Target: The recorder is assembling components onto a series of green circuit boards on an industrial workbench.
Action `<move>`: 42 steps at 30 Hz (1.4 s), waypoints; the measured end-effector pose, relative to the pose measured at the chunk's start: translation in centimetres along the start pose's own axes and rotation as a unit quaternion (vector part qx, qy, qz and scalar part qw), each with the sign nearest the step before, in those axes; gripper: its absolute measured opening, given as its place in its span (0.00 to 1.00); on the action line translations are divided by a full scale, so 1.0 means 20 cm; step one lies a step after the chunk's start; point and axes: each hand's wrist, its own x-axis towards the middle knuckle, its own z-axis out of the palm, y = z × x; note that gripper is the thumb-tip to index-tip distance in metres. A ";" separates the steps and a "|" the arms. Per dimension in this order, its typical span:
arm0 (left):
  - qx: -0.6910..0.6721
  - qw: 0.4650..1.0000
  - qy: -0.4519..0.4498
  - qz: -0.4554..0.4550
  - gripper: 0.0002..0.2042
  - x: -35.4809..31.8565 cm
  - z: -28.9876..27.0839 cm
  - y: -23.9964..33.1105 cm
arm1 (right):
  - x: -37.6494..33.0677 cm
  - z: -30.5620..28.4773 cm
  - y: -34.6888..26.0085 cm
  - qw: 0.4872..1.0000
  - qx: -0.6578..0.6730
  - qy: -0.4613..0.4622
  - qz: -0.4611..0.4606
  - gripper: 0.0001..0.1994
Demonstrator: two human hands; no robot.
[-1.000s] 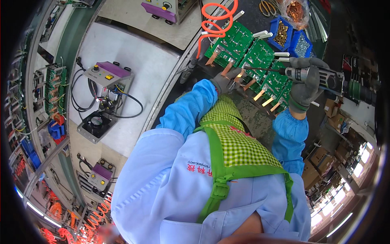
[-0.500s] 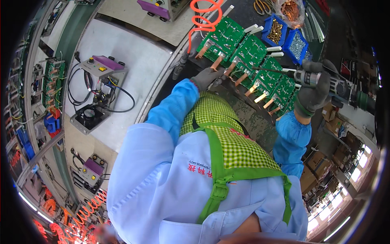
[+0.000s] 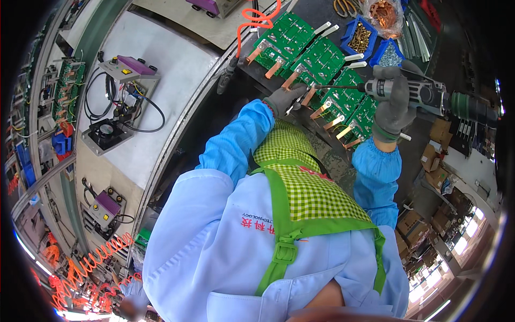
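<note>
My right hand (image 3: pixel 394 104) is wrapped round a grey power screwdriver (image 3: pixel 410 92), held level. Its long thin bit (image 3: pixel 338 87) points left, with the tip at the fixing end of a copper strip (image 3: pixel 309 96) on a green circuit board (image 3: pixel 320 60). Beside that tip, my left hand (image 3: pixel 284 99) is closed, fingertips at the copper strips. A silver metal tool, perhaps a wrench (image 3: pixel 293 108), sticks out under its fingers; most of it is hidden. Several such boards lie in a row, their copper strips overhanging the bench's near edge.
Behind the boards stand a blue bin of brass-coloured bolts (image 3: pixel 361 38) and a blue bin of silver hardware (image 3: pixel 387 55). Pliers (image 3: pixel 345 7) lie beyond. An orange coiled hose (image 3: pixel 257 20) ends in a dark tool (image 3: pixel 227 75). Purple-topped devices (image 3: pixel 129 72) occupy the left bench.
The screwdriver and my right hand have moved left, bringing the bit tip to my left fingers. My left hand has shifted slightly right along the strips. The whole view has shifted a little.
</note>
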 end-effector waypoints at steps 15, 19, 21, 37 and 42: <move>-0.081 0.993 -0.084 -0.010 0.19 0.02 0.03 0.01 | 0.01 0.03 0.04 0.999 0.044 -0.015 -0.025 0.25; -0.038 0.997 -0.069 -0.001 0.18 0.02 0.04 -0.01 | 0.00 0.05 0.05 0.999 0.038 0.001 -0.011 0.22; -0.052 0.997 -0.034 0.033 0.18 0.04 0.06 -0.02 | 0.01 0.05 0.04 0.999 0.030 0.031 0.004 0.19; 0.019 0.999 -0.049 0.008 0.17 -0.02 0.03 0.06 | 0.02 0.04 0.05 0.998 0.059 -0.014 -0.015 0.23; -0.011 0.998 -0.067 -0.020 0.21 0.00 0.03 0.06 | 0.00 -0.02 0.06 0.998 0.059 -0.013 0.003 0.24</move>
